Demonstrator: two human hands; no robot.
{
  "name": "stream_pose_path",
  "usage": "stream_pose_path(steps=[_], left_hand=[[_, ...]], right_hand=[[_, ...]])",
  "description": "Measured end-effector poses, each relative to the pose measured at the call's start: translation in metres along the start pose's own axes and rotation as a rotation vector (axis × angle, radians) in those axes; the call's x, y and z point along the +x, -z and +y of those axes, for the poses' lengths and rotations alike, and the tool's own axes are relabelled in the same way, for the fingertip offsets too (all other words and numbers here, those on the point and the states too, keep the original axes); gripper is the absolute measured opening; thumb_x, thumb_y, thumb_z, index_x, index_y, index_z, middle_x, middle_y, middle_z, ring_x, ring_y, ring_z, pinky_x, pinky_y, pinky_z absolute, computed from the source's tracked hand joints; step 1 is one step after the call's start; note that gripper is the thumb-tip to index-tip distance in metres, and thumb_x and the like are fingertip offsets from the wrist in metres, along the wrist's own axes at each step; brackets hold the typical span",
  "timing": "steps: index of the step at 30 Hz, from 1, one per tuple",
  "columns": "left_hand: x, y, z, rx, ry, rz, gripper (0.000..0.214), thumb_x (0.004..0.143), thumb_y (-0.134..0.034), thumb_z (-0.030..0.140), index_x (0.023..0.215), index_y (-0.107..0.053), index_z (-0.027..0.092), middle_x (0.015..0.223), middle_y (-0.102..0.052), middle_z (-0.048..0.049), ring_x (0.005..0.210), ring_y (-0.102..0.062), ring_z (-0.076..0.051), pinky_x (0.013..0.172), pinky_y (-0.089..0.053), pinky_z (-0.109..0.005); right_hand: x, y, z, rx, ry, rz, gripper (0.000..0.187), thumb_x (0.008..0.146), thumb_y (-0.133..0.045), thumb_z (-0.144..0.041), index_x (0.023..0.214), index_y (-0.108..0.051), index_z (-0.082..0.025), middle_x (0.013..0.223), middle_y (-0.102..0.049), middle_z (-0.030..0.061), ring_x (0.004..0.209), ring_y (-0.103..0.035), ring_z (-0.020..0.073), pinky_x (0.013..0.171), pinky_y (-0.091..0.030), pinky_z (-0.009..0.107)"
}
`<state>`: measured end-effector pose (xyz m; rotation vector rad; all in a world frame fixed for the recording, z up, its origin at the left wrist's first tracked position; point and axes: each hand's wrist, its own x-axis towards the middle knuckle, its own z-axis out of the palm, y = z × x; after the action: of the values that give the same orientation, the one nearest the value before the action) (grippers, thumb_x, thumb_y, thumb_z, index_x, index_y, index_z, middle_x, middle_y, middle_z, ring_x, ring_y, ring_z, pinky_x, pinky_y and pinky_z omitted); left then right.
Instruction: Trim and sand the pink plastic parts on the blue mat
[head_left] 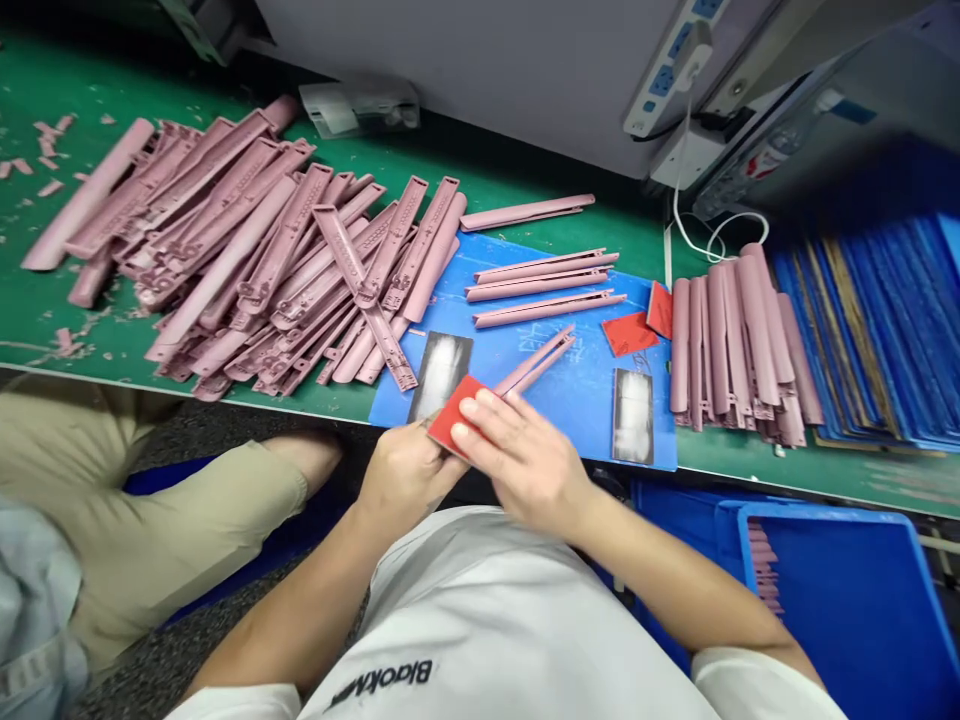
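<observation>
Head view: right fingers (495,425) flat on red pad (450,415).

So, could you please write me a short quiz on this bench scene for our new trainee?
1. Which hand's fingers lie on the red pad at the end of the pink part?
2. True or false: the blue crate stands on the green bench.
3. How many dark sheets lie on the blue mat?

Key: 1. Right hand. 2. False. 3. Two.
</observation>
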<state>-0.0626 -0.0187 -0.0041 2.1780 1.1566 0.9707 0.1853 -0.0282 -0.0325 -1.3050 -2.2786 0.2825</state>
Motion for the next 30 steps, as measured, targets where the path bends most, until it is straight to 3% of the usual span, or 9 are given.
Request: stream_pose_path(steps=[4,8,12,16,20,22,25,27,30], left_hand=[[-0.004,-0.004,-0.004,0.073,0.011,0.009,0.032,0.108,-0.068,0.039,0.125,-0.077,0.014,0.075,-0.081,-0.0001,0.052,-0.072,-0.014,0.061,-0.059,-0.026],[-0.012,-0.007,-0.009,0.086,0.006,-0.030,0.027,0.109,-0.067,0.039,0.124,-0.076,0.018,0.089,-0.086,-0.0004,0.065,-0.079,-0.016,0.067,-0.061,-0.026],[-0.016,0.000,-0.021,0.158,0.001,-0.056,0.029,0.108,-0.068,0.040,0.128,-0.073,0.020,0.100,-0.086,-0.0026,0.072,-0.080,-0.017,0.070,-0.060,-0.029],[0.002,0.009,-0.038,0.447,-0.129,-0.162,0.021,0.108,-0.063,0.036,0.107,-0.073,0.018,0.097,-0.079,-0.0095,0.090,-0.077,-0.031,0.080,-0.058,-0.042],[0.053,-0.008,-0.050,0.676,-0.207,-0.300,0.036,0.108,-0.058,0.039,0.120,-0.074,0.009,0.103,-0.076,-0.0198,0.098,-0.073,-0.041,0.086,-0.056,-0.053],[0.089,-0.027,-0.052,0.709,-0.251,-0.372,0.051,0.106,-0.061,0.040,0.141,-0.067,0.003,0.128,-0.074,-0.0277,0.120,-0.070,-0.047,0.097,-0.054,-0.056],[0.151,-0.058,-0.056,0.667,-0.340,-0.455,0.084,0.098,-0.070,0.046,0.166,-0.046,0.004,0.173,-0.044,-0.0304,0.162,-0.039,-0.050,0.129,-0.034,-0.063],[0.191,-0.074,-0.064,0.653,-0.316,-0.561,0.100,0.094,-0.072,0.055,0.174,-0.035,0.007,0.183,-0.027,-0.0282,0.171,-0.022,-0.049,0.135,-0.018,-0.068],[0.236,-0.086,-0.079,0.674,-0.271,-0.772,0.108,0.093,-0.068,0.062,0.177,-0.027,0.007,0.183,-0.023,-0.0306,0.169,-0.027,-0.048,0.134,-0.025,-0.061]], right_hand=[[0.006,0.006,0.011,-0.102,-0.346,0.029,0.076,0.097,-0.036,-0.001,0.167,-0.054,-0.023,0.169,-0.057,0.0078,0.164,-0.045,0.0280,0.138,-0.032,0.065],[0.005,0.006,0.021,-0.039,-0.048,-0.086,0.071,0.101,-0.043,-0.008,0.168,-0.053,-0.029,0.173,-0.052,0.0003,0.167,-0.040,0.0217,0.141,-0.030,0.053],[-0.002,0.019,0.071,-0.151,-0.377,-0.006,0.072,0.096,-0.039,-0.002,0.162,-0.061,-0.021,0.163,-0.064,0.0073,0.158,-0.054,0.0252,0.138,-0.035,0.059],[-0.029,0.037,0.108,-0.193,-0.461,0.066,0.072,0.094,-0.045,-0.004,0.164,-0.056,-0.015,0.167,-0.058,0.0123,0.161,-0.050,0.0299,0.138,-0.035,0.061],[-0.071,0.039,0.100,-0.216,-0.508,0.186,0.074,0.100,-0.040,-0.005,0.173,-0.044,-0.020,0.169,-0.057,0.0121,0.161,-0.050,0.0284,0.137,-0.038,0.062],[-0.089,0.035,0.094,-0.224,-0.527,0.248,0.075,0.102,-0.038,-0.005,0.175,-0.040,-0.021,0.167,-0.058,0.0125,0.161,-0.050,0.0283,0.136,-0.039,0.063],[-0.105,0.027,0.090,-0.227,-0.536,0.351,0.079,0.102,-0.038,-0.003,0.177,-0.035,-0.027,0.167,-0.059,0.0103,0.161,-0.049,0.0279,0.136,-0.040,0.064],[-0.107,0.024,0.090,-0.210,-0.529,0.388,0.081,0.102,-0.039,-0.003,0.178,-0.032,-0.029,0.167,-0.059,0.0097,0.161,-0.049,0.0283,0.135,-0.042,0.064],[-0.105,0.024,0.091,-0.150,-0.498,0.369,0.083,0.101,-0.041,-0.002,0.179,-0.028,-0.029,0.168,-0.057,0.0100,0.161,-0.048,0.0295,0.134,-0.043,0.064]])
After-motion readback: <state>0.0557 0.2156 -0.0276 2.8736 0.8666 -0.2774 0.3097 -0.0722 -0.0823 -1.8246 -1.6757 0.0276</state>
